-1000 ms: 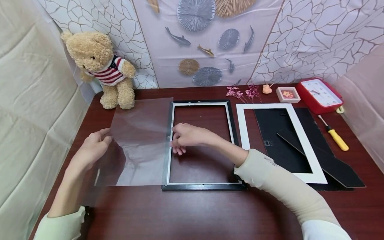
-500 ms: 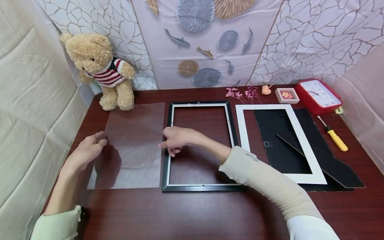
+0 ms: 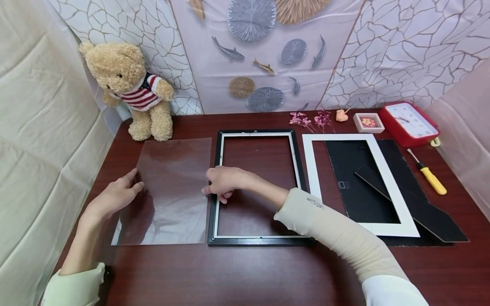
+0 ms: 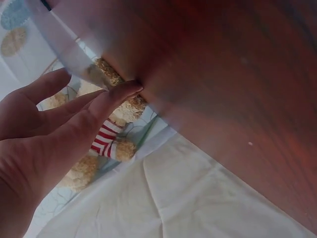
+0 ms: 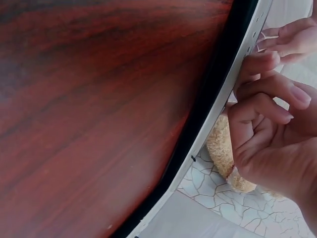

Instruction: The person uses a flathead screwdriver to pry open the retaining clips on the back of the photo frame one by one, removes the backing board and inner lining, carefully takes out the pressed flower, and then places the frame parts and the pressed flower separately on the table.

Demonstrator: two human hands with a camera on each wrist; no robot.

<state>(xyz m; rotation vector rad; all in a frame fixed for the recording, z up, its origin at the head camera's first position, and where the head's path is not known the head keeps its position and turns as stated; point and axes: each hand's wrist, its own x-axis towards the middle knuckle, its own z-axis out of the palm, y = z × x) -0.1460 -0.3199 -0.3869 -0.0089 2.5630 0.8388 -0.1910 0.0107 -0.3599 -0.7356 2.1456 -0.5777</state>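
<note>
A clear plastic sheet [image 3: 172, 187] lies low over the table, left of a black picture frame [image 3: 253, 241]. At its left edge is my left hand [image 3: 115, 196], thumb and fingers meeting the edge; the left wrist view shows the sheet running in by the thumb. My right hand [image 3: 226, 179] reaches across the frame and holds the sheet's right edge with thumb and index finger, the other fingers curled. In the right wrist view the frame's side [image 5: 213, 106] hides the right fingertips.
Right of the frame, a white mat [image 3: 311, 165] lies over a black backing board [image 3: 394, 157] with a stand [image 3: 432, 219]. Farther right are a yellow screwdriver [image 3: 432, 180] and red clock [image 3: 409, 121]. Pink dried flowers [image 3: 311, 120] and a teddy bear [image 3: 132, 91] are at the back.
The sheet has come left off the frame's left side and down toward me. My right hand has shifted left with it; my left hand has moved only slightly.
</note>
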